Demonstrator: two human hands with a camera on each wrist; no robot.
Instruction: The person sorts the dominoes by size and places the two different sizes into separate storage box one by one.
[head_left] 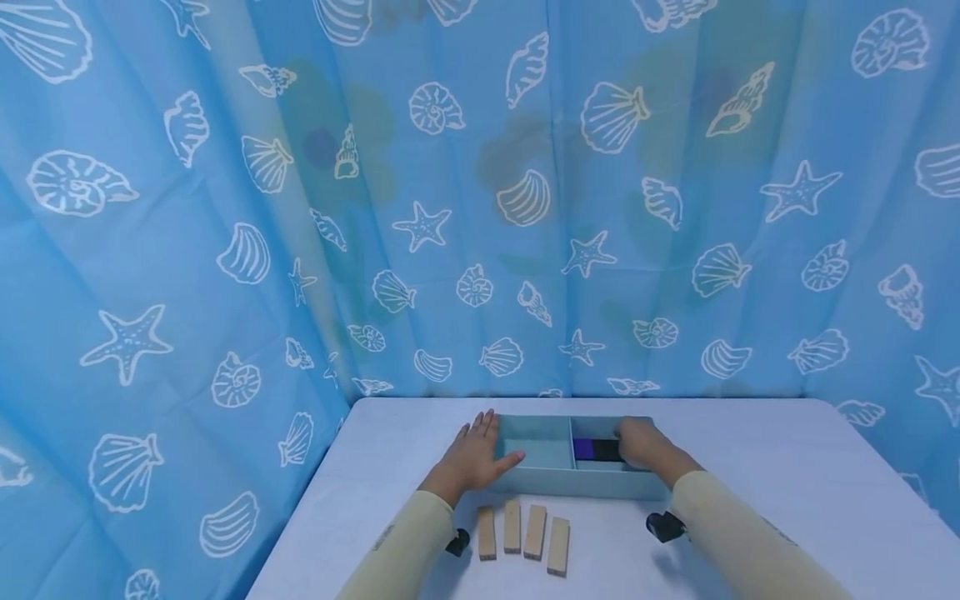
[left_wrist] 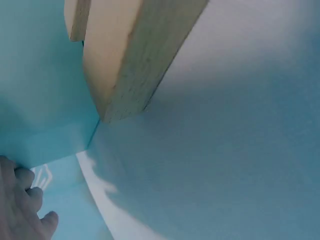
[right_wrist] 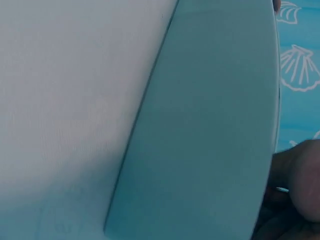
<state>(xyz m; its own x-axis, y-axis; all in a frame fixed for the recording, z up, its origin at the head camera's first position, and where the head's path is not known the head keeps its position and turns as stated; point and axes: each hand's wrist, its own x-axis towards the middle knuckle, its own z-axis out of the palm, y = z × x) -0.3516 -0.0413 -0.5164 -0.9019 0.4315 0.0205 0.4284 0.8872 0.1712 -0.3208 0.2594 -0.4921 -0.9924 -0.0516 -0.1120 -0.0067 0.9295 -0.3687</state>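
Note:
A light blue-grey box (head_left: 577,482) with two compartments stands on the table. At its left end, my left hand (head_left: 474,457) rests with fingers spread, the thumb reaching over the left compartment. My right hand (head_left: 647,446) reaches over the right end into the right compartment, its fingertips hidden. Beside it lie a purple block (head_left: 583,449) and a black block (head_left: 606,450), end to end. Whether the right fingers hold the black block cannot be made out. In the right wrist view, part of the right hand (right_wrist: 305,182) shows beyond the box wall (right_wrist: 200,120).
Several plain wooden blocks (head_left: 535,532) stand in a loose row on the white table (head_left: 780,483), in front of the box. One wooden block (left_wrist: 130,60) looms close in the left wrist view. A blue shell-print curtain (head_left: 480,208) hangs behind and at the sides.

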